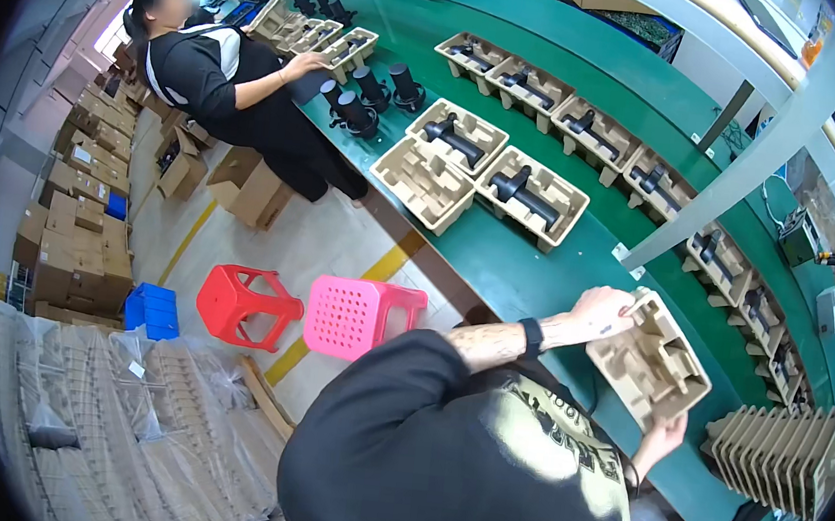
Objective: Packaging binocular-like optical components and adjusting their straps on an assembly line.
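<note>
My left hand (601, 315), with a dark band on its wrist, grips the upper edge of an empty tan molded pulp tray (651, 363). At the tray's lower edge my right hand (660, 442) has its fingers closed on the rim. The tray is tilted over the near edge of the green workbench (576, 281), its compartments showing. Beyond my left hand, two pulp trays hold black tube-shaped parts (524, 198), and an empty tray (423, 183) sits beside them. A stack of nested pulp trays (776, 456) stands near my right hand.
A row of filled trays (591, 132) lines the green conveyor behind a white metal post (749, 157). At the far left a co-worker (210, 65) touches a tray, near upright black parts (356, 112). Red (244, 304) and pink (347, 316) stools stand on the floor.
</note>
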`<action>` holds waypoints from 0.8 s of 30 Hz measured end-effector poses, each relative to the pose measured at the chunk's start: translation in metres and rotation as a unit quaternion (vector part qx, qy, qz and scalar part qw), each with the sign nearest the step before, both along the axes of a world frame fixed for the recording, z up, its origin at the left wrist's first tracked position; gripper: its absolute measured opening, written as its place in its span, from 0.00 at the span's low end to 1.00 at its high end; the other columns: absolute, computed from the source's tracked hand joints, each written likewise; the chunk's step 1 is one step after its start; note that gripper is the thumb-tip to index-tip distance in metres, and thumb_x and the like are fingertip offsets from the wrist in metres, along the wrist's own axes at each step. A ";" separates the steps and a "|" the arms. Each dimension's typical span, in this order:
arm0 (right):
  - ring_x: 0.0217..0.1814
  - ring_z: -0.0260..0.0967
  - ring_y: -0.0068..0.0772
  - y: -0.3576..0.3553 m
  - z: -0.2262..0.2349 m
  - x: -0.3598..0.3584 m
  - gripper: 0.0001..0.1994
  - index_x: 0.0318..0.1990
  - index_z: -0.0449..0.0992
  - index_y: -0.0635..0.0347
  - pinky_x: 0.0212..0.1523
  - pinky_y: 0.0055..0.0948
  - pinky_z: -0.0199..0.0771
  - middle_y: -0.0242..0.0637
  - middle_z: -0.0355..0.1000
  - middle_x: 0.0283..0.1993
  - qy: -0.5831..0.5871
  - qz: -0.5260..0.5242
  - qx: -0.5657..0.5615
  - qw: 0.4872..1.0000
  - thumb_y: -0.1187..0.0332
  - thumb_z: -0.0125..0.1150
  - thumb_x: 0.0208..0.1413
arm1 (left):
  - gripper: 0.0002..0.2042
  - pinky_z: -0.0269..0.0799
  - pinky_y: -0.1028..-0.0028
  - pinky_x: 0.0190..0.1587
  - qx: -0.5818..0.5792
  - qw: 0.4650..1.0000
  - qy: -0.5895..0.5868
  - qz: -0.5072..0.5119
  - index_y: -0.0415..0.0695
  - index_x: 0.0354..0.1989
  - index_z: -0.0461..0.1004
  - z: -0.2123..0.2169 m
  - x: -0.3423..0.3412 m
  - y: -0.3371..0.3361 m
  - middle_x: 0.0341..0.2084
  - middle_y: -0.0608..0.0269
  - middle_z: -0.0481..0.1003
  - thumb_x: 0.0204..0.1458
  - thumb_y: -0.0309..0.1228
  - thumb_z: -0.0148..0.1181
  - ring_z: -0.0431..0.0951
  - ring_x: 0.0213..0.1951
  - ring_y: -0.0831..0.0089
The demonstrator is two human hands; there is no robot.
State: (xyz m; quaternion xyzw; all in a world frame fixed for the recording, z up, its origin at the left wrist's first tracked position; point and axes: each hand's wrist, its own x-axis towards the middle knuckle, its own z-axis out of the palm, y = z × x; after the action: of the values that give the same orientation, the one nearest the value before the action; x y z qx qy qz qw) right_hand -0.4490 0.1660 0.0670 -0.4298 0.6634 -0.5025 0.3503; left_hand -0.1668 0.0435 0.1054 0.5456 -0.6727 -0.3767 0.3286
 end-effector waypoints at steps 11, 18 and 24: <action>0.49 0.69 0.30 0.000 0.039 0.028 0.25 0.59 0.64 0.72 0.50 0.26 0.68 0.44 0.70 0.52 -0.047 -0.056 -0.060 0.996 0.81 0.53 0.51 | 0.11 0.66 0.59 0.27 0.017 0.996 0.083 -0.029 0.43 0.21 0.68 0.023 0.017 0.026 0.16 0.53 0.70 0.41 0.36 0.60 0.73 0.23 0.53; 0.33 0.66 0.19 -0.007 0.071 0.054 0.30 0.61 0.64 0.66 0.36 0.18 0.67 0.36 0.73 0.37 -0.158 -0.099 -0.129 0.974 0.83 0.50 0.45 | 0.10 0.65 0.60 0.26 0.041 0.991 0.131 -0.003 0.43 0.22 0.67 -0.016 0.011 0.014 0.17 0.53 0.70 0.41 0.34 0.60 0.72 0.22 0.53; 0.35 0.68 0.21 -0.009 0.056 0.031 0.39 0.70 0.49 0.54 0.37 0.16 0.66 0.37 0.72 0.40 -0.078 -0.060 -0.150 0.984 0.83 0.49 0.47 | 0.11 0.65 0.64 0.25 -0.022 0.989 0.144 -0.014 0.42 0.23 0.67 0.006 0.001 0.011 0.16 0.56 0.70 0.42 0.34 0.61 0.73 0.21 0.60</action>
State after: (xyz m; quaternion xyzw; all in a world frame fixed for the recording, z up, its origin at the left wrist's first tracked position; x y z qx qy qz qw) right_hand -0.4183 0.1572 0.1232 -0.3962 0.5759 -0.6483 0.3016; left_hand -0.1662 0.0540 0.1114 0.4688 -0.6343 -0.4408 0.4285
